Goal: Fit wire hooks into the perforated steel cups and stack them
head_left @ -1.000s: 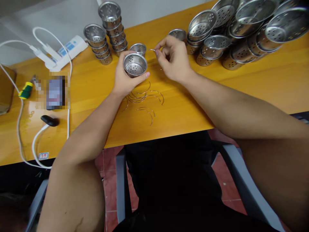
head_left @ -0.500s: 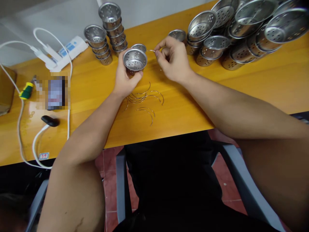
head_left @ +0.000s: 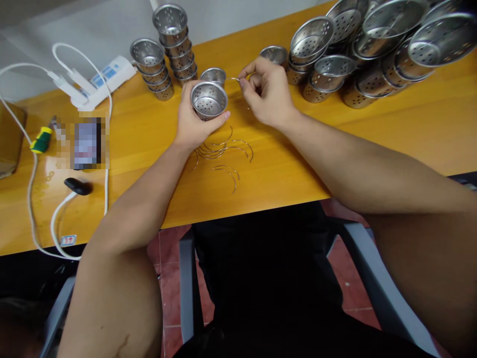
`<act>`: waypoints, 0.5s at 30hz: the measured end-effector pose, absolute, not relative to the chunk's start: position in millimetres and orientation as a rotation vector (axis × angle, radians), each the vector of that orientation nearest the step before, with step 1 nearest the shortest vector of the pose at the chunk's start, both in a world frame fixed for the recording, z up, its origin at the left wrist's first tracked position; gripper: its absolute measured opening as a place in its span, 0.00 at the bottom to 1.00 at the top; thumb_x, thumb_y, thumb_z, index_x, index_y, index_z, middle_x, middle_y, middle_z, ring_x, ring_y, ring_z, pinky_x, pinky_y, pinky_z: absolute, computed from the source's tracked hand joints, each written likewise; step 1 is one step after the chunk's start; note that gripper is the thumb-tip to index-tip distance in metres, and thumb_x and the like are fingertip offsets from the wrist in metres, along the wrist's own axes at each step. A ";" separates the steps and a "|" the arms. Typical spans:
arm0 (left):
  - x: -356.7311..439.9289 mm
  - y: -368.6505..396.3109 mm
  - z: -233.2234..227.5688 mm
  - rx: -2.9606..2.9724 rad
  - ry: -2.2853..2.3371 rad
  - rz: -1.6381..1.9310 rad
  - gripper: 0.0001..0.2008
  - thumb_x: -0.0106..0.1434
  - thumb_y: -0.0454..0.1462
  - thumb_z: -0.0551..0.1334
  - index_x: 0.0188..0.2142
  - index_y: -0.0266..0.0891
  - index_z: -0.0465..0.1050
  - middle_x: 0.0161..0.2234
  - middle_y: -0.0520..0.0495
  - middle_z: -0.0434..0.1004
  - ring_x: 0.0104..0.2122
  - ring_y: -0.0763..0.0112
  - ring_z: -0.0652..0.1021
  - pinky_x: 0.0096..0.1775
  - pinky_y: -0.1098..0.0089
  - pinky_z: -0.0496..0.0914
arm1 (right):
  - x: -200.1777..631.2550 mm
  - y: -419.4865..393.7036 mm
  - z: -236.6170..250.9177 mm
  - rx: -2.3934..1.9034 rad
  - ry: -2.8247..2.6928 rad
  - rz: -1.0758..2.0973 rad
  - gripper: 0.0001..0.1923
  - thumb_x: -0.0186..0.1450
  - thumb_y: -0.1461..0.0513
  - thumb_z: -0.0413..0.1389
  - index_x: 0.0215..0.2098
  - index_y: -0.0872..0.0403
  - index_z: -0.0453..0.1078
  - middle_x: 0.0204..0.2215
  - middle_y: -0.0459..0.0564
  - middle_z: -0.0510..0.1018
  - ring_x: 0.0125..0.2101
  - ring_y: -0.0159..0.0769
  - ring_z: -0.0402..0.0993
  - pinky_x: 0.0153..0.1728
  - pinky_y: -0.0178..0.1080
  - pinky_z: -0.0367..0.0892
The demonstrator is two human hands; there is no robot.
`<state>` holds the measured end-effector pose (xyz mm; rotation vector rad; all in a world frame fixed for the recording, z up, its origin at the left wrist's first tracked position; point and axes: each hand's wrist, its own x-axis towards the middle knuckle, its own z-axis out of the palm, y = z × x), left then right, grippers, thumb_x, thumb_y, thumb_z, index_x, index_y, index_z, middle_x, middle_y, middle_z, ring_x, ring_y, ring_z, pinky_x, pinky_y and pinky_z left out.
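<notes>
Above the yellow wooden table [head_left: 335,144], our left hand [head_left: 192,122] grips a small perforated steel cup [head_left: 208,100]; our right hand [head_left: 266,92] pinches a thin curved wire handle [head_left: 234,78] at its rim, seemingly not yet hooked in. Loose wires [head_left: 223,154] lie just nearer us, many piled cups [head_left: 372,49] beyond.

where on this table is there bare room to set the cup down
Bare wood lies on the table right of the right hand, in front of the heap of cups. Another patch sits between the phone and the left hand holding the cup. Crowded: the wire hooks, the cables at far left.
</notes>
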<state>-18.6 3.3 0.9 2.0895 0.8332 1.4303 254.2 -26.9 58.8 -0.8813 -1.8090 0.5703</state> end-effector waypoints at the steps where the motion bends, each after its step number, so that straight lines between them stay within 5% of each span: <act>1: -16.4 4.5 -1.1 2.039 0.858 1.492 0.44 0.59 0.65 0.88 0.64 0.61 0.72 0.58 0.45 0.85 0.59 0.40 0.87 0.63 0.35 0.84 | 254.1 -28.4 59.6 -0.876 -1.807 0.568 0.11 0.87 0.61 0.68 0.48 0.44 0.73 0.23 0.35 0.63 0.25 0.39 0.56 0.33 0.45 0.58; 4: -9.8 8.8 -7.2 1.959 0.860 1.628 0.47 0.52 0.67 0.90 0.62 0.62 0.72 0.56 0.47 0.87 0.53 0.42 0.89 0.58 0.35 0.87 | 253.3 -34.0 62.7 -0.850 -1.791 0.567 0.15 0.86 0.47 0.68 0.45 0.40 0.72 0.23 0.38 0.63 0.25 0.43 0.56 0.33 0.48 0.56; 10: -9.5 16.1 -14.5 1.970 0.831 1.602 0.46 0.56 0.63 0.89 0.66 0.68 0.71 0.62 0.47 0.87 0.60 0.38 0.88 0.64 0.32 0.86 | 251.5 -40.9 69.4 -0.891 -1.769 0.625 0.23 0.81 0.34 0.68 0.44 0.38 0.72 0.24 0.41 0.65 0.26 0.46 0.56 0.34 0.48 0.56; 15: -13.4 23.0 -24.4 2.024 0.752 1.607 0.45 0.65 0.74 0.78 0.72 0.70 0.67 0.66 0.48 0.84 0.63 0.44 0.87 0.63 0.39 0.86 | 251.7 -45.3 74.7 -0.936 -1.774 0.659 0.14 0.87 0.58 0.71 0.46 0.42 0.73 0.24 0.38 0.64 0.28 0.42 0.56 0.37 0.46 0.57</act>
